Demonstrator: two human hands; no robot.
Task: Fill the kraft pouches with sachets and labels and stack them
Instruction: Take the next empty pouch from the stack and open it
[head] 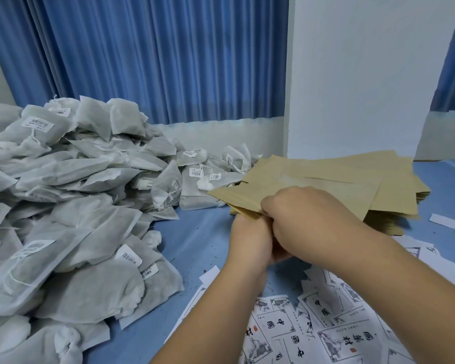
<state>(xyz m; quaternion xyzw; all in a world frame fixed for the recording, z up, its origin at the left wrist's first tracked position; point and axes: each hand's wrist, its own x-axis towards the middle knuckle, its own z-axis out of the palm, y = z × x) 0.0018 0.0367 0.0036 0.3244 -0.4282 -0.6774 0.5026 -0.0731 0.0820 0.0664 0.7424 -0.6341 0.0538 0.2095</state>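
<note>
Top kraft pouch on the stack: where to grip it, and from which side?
Pinch its near-left corner, coming from the near side. The top kraft pouch lies flat on the stack, but that corner juts past the pouches below, leaving an edge to catch. The left hand and right hand meet there.

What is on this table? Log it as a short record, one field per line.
hands: left hand and right hand together grip the near corner of a flat brown kraft paper pouch
pouch supply: stack of brown kraft paper pouches, far right
sachets: heap of white mesh sachets with barcode stickers, left
labels: loose white printed paper labels, near right
surface: blue table
backdrop: blue pleated curtain
</note>
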